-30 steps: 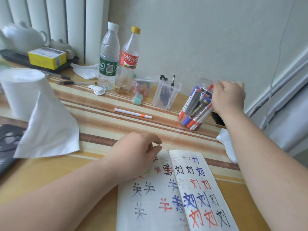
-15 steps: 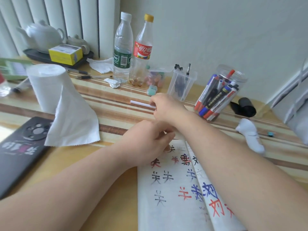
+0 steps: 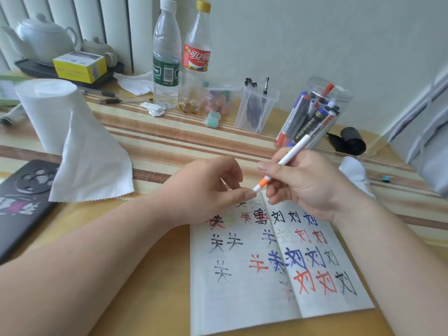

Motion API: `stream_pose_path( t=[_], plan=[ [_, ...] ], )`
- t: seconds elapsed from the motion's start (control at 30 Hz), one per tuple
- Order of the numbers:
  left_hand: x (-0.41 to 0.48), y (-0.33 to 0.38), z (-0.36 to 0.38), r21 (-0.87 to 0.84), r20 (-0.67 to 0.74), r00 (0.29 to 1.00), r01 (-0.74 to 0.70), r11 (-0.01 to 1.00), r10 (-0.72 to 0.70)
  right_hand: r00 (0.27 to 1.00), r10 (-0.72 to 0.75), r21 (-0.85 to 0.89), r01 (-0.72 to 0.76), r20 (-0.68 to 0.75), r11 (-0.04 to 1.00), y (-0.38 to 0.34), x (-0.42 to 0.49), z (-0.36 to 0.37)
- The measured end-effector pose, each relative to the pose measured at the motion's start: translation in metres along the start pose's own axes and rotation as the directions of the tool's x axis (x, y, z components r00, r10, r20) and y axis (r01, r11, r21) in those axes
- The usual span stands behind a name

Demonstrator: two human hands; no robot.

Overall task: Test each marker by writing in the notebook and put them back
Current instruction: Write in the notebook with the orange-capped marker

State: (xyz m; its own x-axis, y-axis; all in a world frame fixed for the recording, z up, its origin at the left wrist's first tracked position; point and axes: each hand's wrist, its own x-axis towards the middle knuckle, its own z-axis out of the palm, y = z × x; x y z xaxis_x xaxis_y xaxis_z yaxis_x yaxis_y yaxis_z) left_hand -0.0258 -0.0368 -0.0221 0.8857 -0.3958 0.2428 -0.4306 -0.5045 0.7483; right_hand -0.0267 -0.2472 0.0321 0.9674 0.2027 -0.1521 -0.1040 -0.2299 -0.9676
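Nearest, lying open and flat on the yellow wooden table (image 3: 145, 287): a white paper notebook (image 3: 242, 292), both pages covered with characters in black, red and blue ink.

Just over its top edge, the left hand (image 3: 203, 190), fingers (image 3: 230, 173) curled, thumb tip touching the orange-banded end of a slim white marker (image 3: 294, 151). True pinch or mere touch: impossible to tell.

Facing it, the right hand (image 3: 305, 183), fingers wrapped round the marker's middle, holding it in the air on a slant. Banded end down toward the notebook's spine, plain end up toward the back right.

Off to the left, a black phone (image 3: 19, 204) flat on the table, just beside the hanging sheet of an upright white tissue roll (image 3: 48, 112).

Farther back, on a brown and cream striped cloth (image 3: 169, 141), behind the right hand: a clear plastic jar (image 3: 344, 93) packed with red, blue and black markers (image 3: 303, 115) leaning inside.

Left of the jar, a clear plastic box of dark pens (image 3: 257, 110). Then a cola bottle with red label and yellow cap (image 3: 196, 57), just beside a water bottle with green label (image 3: 166, 59).

Far left, by the wall, a white teapot (image 3: 41, 37) with a yellow cardboard box (image 3: 80, 66) in front.
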Motion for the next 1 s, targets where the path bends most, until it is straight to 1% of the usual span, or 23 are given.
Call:
stream_pose_path(
  t=[0.07, 0.1, 0.17, 0.23, 0.33, 0.43, 0.57, 0.67, 0.83, 1.0],
  plan=[
    [0.001, 0.0, 0.002, 0.065, 0.031, 0.999, -0.019, 0.998, 0.018, 0.996, -0.06, 0.028, 0.062, -0.073, 0.998, 0.015, -0.004, 0.011],
    [0.001, 0.0, 0.003, 0.087, 0.042, 0.999, -0.025, 0.996, 0.021, 0.991, -0.087, 0.069, 0.094, -0.106, 0.993, 0.023, -0.003, 0.017],
    [0.001, 0.0, 0.003, 0.133, 0.036, 0.999, -0.032, 0.991, 0.028, 0.986, -0.094, 0.147, 0.114, -0.137, 0.983, 0.035, 0.0, 0.027],
    [0.001, 0.0, 0.001, 0.185, 0.03, 0.999, -0.02, 0.983, 0.015, 0.987, -0.098, 0.166, 0.119, -0.131, 0.979, 0.04, 0.002, 0.034],
    [0.001, 0.003, -0.002, 0.203, 0.057, 0.998, 0.017, 0.979, -0.029, 0.983, -0.139, 0.2, 0.162, -0.12, 0.966, 0.043, 0.002, 0.035],
    [0.002, 0.006, -0.004, 0.22, 0.079, 0.996, 0.033, 0.975, -0.051, 0.987, -0.128, 0.258, 0.15, -0.097, 0.954, 0.044, 0.002, 0.03],
    [0.003, 0.003, -0.004, 0.264, 0.098, 0.995, -0.018, 0.964, -0.009, 0.992, -0.112, 0.306, 0.124, -0.058, 0.944, 0.043, 0.0, 0.023],
    [0.003, 0.002, -0.008, 0.252, 0.149, 0.989, -0.034, 0.967, -0.004, 0.992, -0.118, 0.33, 0.127, -0.048, 0.936, 0.041, -0.002, 0.026],
    [0.004, 0.003, -0.013, 0.258, 0.201, 0.979, -0.045, 0.965, -0.008, 0.987, -0.117, 0.362, 0.149, -0.107, 0.92, 0.04, -0.006, 0.032],
    [0.007, 0.004, -0.014, 0.284, 0.21, 0.976, -0.002, 0.959, -0.061, 0.971, -0.118, 0.329, 0.183, -0.209, 0.926, 0.041, -0.008, 0.04]
  ],
)
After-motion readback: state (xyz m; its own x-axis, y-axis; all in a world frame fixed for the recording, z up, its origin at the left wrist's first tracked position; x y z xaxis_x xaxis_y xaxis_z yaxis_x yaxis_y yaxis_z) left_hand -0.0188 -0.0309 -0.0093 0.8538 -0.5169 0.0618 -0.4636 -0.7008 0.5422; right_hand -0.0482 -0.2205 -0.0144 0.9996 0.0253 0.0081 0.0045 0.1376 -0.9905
